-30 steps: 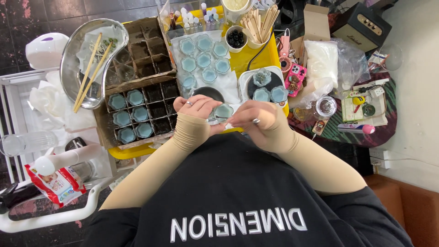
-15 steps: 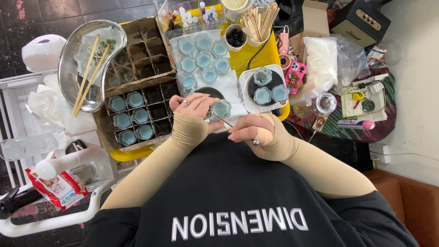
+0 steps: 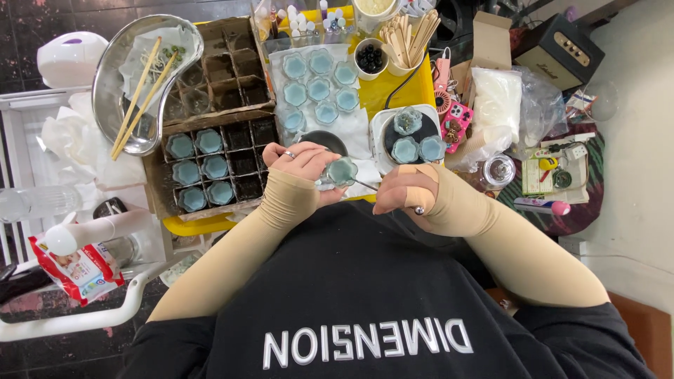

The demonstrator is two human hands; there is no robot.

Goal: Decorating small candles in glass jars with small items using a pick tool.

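Observation:
My left hand (image 3: 298,165) holds a small glass jar filled with pale blue wax (image 3: 342,170) over the yellow table's (image 3: 414,88) front edge. My right hand (image 3: 407,189), with a bandage on it and a ring, grips a thin metal tool (image 3: 365,184) whose tip touches the jar. Both forearms wear beige sleeves. Several more blue-filled jars stand on a white cloth (image 3: 316,77) behind, in a partitioned cardboard box (image 3: 210,165) to the left, and on a round dark tray (image 3: 414,137) to the right.
A steel kidney dish (image 3: 140,77) with chopsticks sits at the far left. A cup of wooden sticks (image 3: 407,38), a cup of dark beads (image 3: 370,56), small bottles, a plastic bag (image 3: 502,105), a pink phone case (image 3: 455,123) and a small speaker (image 3: 565,49) crowd the back and right.
My right hand has drawn back toward me and to the right, away from the jar. The left hand keeps the jar in nearly the same spot.

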